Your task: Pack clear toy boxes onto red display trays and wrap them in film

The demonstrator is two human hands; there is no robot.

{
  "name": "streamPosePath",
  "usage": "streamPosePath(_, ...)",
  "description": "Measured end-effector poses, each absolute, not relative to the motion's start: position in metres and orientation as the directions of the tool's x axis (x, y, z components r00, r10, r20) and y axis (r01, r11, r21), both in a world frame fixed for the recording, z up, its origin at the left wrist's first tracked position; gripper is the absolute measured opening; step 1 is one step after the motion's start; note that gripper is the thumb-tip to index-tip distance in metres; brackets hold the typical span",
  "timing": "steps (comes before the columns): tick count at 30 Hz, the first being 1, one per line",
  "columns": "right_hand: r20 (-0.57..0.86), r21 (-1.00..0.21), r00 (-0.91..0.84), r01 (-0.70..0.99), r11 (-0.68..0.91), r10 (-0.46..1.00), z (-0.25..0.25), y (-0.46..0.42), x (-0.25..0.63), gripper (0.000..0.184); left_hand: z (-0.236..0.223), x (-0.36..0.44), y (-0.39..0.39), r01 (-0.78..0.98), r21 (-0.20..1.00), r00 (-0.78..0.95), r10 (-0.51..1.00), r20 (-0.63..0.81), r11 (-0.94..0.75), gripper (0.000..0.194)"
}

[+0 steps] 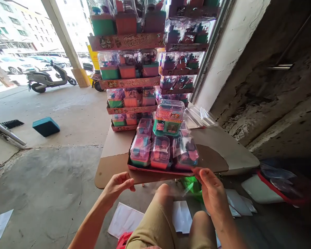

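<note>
Clear bag (168,189) is stretched between your hands just off the table's (223,152) near edge, above your knees. Your left hand (118,185) and right hand (209,188) each pinch one end of it. Tray (155,170) of wrapped toys (160,152) sits at that near edge; stacked trays (126,83) at the far edge.

The person wears khaki shorts (155,226), with both forearms and knees bare of any clothing

I hold a thin clear plastic sheet (168,188), nearly invisible, stretched flat between my 2 hands just below the cardboard's near edge, over my knee.
</note>
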State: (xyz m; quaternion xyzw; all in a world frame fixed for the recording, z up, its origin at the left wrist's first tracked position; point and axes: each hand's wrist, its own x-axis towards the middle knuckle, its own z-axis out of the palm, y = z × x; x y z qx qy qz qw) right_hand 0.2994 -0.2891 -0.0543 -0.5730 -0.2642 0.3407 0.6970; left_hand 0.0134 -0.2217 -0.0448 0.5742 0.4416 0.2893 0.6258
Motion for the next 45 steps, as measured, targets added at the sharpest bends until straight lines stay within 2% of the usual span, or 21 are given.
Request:
streamPosePath(8, -0.100, -0.992, 0.577, -0.118, -0.038, 0.810, -0.094, -0.296, 0.308, 0.045, -0.076, 0.021, -0.208, 0.216, 0.976, 0.343, 0.935, -0.090, 0.015, 0.042)
streamPosePath(11, -0.068, -0.998, 0.580, -0.054, -0.046, 0.812, -0.108, -0.294, 0.314, 0.043, -0.084, 0.025, -0.205, 0.258, 0.965, 0.301, 0.953, -0.033, -0.048, 0.038)
streamPosePath(18, -0.076, -0.997, 0.612, -0.041, -0.064, 0.787, -0.117, -0.287, 0.320, 0.045, -0.092, 0.031, -0.200, 0.451, 0.866, 0.177, 0.973, 0.150, -0.216, 0.032)
streamPosePath(24, -0.061, -0.989, 0.574, 0.078, -0.129, 0.816, -0.116, -0.285, 0.323, 0.044, -0.095, 0.034, -0.199, 0.539, 0.779, 0.041, 0.934, 0.355, -0.320, 0.024)
streamPosePath(27, 0.031, -0.964, 0.605, 0.228, -0.136, 0.795, -0.118, -0.284, 0.324, 0.047, -0.097, 0.036, -0.200, 0.563, 0.759, 0.013, 0.922, 0.388, -0.327, 0.025)
streamPosePath(32, 0.204, -0.874, 0.595, 0.468, -0.128, 0.778, -0.119, -0.283, 0.321, 0.052, -0.098, 0.035, -0.195, 0.561, 0.751, 0.065, 0.923, 0.380, -0.349, 0.019)
streamPosePath(37, 0.495, -0.761, 0.559, 0.648, 0.022, 0.665, -0.120, -0.283, 0.312, 0.042, -0.095, 0.035, -0.187, 0.567, 0.737, 0.082, 0.915, 0.394, -0.368, 0.020)
streamPosePath(45, 0.551, -0.715, 0.472, 0.692, 0.098, 0.688, -0.121, -0.285, 0.314, 0.027, -0.092, 0.034, -0.184, 0.524, 0.754, 0.116, 0.910, 0.399, -0.397, 0.023)
